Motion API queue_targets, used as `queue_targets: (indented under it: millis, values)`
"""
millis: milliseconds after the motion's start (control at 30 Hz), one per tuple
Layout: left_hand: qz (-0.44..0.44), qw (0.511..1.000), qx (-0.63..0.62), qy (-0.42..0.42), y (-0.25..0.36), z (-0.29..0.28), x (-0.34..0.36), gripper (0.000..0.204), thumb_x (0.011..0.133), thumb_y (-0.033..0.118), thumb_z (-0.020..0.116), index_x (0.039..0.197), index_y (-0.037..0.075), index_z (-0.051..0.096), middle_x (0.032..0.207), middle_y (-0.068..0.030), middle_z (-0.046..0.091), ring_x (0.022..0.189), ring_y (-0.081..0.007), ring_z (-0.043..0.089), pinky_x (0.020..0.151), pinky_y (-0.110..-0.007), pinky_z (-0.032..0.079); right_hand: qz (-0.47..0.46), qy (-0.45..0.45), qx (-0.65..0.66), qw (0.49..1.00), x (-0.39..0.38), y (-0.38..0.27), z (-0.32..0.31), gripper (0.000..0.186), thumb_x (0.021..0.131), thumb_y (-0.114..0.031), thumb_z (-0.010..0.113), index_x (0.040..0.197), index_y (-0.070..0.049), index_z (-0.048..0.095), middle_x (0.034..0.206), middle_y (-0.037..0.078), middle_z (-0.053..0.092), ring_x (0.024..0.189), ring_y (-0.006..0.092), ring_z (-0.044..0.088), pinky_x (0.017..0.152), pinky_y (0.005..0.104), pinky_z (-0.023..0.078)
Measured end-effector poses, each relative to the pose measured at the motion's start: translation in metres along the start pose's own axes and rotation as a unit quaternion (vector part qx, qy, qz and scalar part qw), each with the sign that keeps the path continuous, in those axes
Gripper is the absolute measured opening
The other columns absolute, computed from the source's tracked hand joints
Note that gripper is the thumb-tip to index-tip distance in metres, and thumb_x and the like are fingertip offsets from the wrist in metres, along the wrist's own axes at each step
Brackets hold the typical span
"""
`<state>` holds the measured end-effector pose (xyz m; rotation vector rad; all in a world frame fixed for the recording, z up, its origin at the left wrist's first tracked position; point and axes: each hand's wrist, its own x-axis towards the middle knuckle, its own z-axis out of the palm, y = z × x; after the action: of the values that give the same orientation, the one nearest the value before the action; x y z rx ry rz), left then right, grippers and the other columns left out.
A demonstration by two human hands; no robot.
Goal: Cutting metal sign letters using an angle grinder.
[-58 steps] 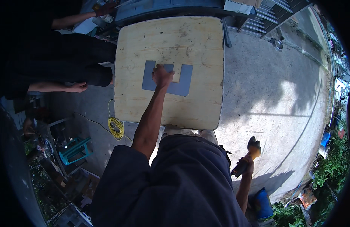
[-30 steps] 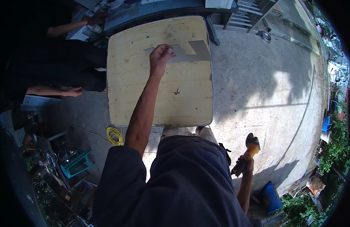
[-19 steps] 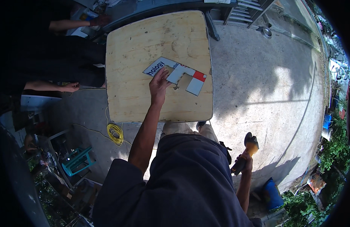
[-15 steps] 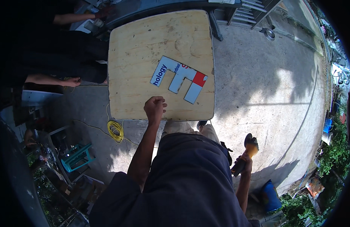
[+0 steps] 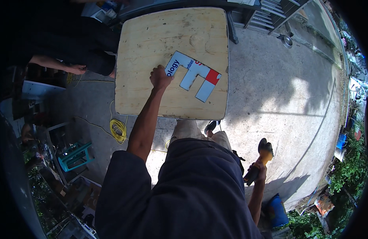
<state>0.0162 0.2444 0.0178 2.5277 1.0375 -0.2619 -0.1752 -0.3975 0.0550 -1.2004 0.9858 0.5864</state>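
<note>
A flat E-shaped sign panel (image 5: 188, 81), white with a red patch and printed lettering, lies on the wooden tabletop (image 5: 152, 38). My left hand (image 5: 160, 78) reaches over the table with its fingers closed at the panel's left end, covering part of the lettering. The fingertips are partly hidden, but they appear to grip that edge. Down at my right side, away from the table, my right hand (image 5: 258, 171) is wrapped round the dark body of a yellow and black angle grinder (image 5: 265, 152). Its head points up and away from me.
At the left stands another person in dark clothes, one hand (image 5: 76, 69) near the table. A coiled yellow cord (image 5: 118, 131) lies on the concrete floor (image 5: 263, 95). Beyond are a teal stool (image 5: 75, 157), a metal bowl (image 5: 287, 41), a ladder (image 5: 267, 16) and a blue bag (image 5: 278, 212).
My left hand has moved forward from the near part of the tabletop to the panel's left end. The view has shifted slightly. My right hand still holds the grinder low at my side.
</note>
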Motion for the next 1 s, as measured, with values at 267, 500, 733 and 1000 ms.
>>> queue_targets:
  millis: [267, 500, 733, 1000]
  values:
    - [-0.017, 0.998, -0.049, -0.038, -0.004, -0.001, 0.009, 0.075, 0.062, 0.024, 0.095, 0.126, 0.006, 0.061, 0.122, -0.0185, 0.063, 0.117, -0.0384, 0.06, 0.098, -0.048, 0.051, 0.009, 0.016, 0.003, 1.0, -0.007, 0.008, -0.013, 0.04, 0.083, -0.027, 0.075, 0.108, -0.004, 0.054, 0.075, 0.011, 0.062, 0.063, 0.0258, 0.067, 0.059, 0.0415, 0.061]
    - [0.152, 0.982, -0.072, 0.083, -0.014, 0.031, 0.004, 0.076, 0.06, 0.012, 0.09, 0.13, 0.008, 0.062, 0.123, -0.0188, 0.06, 0.114, -0.0388, 0.059, 0.099, -0.047, 0.052, 0.011, 0.043, 0.03, 0.999, -0.006, 0.025, -0.016, 0.04, 0.084, -0.029, 0.075, 0.107, -0.003, 0.055, 0.077, 0.012, 0.063, 0.064, 0.0265, 0.069, 0.059, 0.0427, 0.062]
    - [0.215, 0.955, -0.199, 0.038, -0.01, 0.033, 0.025, 0.092, 0.055, 0.01, 0.091, 0.141, 0.01, 0.057, 0.112, -0.0127, 0.064, 0.105, -0.0315, 0.062, 0.095, -0.046, 0.051, 0.001, 0.059, 0.03, 0.998, -0.016, 0.026, 0.014, 0.038, 0.085, -0.028, 0.074, 0.106, -0.003, 0.056, 0.074, 0.011, 0.062, 0.062, 0.0263, 0.067, 0.059, 0.0414, 0.061]
    - [0.344, 0.931, -0.12, -0.036, 0.054, 0.022, 0.044, 0.093, 0.057, 0.009, 0.089, 0.144, 0.019, 0.055, 0.116, -0.0144, 0.06, 0.113, -0.0354, 0.057, 0.098, -0.047, 0.048, 0.014, 0.068, 0.017, 0.997, -0.025, 0.019, 0.035, 0.04, 0.084, -0.026, 0.075, 0.108, -0.002, 0.054, 0.077, 0.012, 0.062, 0.062, 0.0268, 0.067, 0.058, 0.041, 0.061]
